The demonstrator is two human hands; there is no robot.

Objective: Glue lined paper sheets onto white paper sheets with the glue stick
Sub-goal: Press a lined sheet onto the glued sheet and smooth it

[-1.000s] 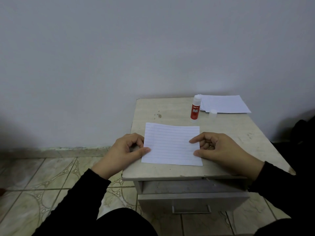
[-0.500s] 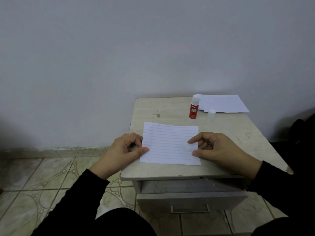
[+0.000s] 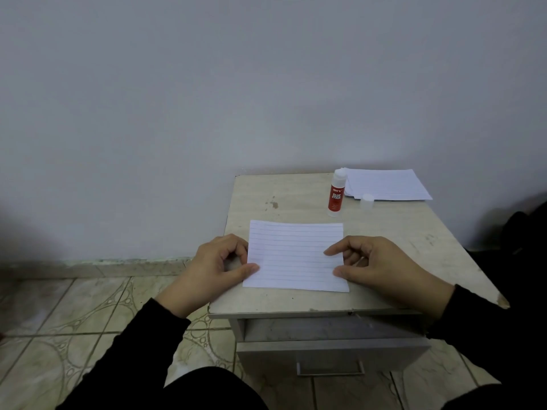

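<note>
Table (image 3: 420, 232) — lined sheet (image 3: 296, 255) between hands

The lined paper sheet (image 3: 296, 255) is white with thin grey horizontal rules, and so is the stack of sheets (image 3: 387, 184) at the far corner; the glue stick (image 3: 336, 196) has a red body with white lettering and a white top, its translucent white cap (image 3: 367, 200) beside it. The bench (image 3: 296, 199) is pale beige with faint streaks and a brown stain, its drawer front (image 3: 331, 355) grey. The floor tiles (image 3: 74, 321) are cream-green with looping circular motifs, the wall (image 3: 207, 99) plain grey-white, both sleeves (image 3: 142, 344) black.
</note>
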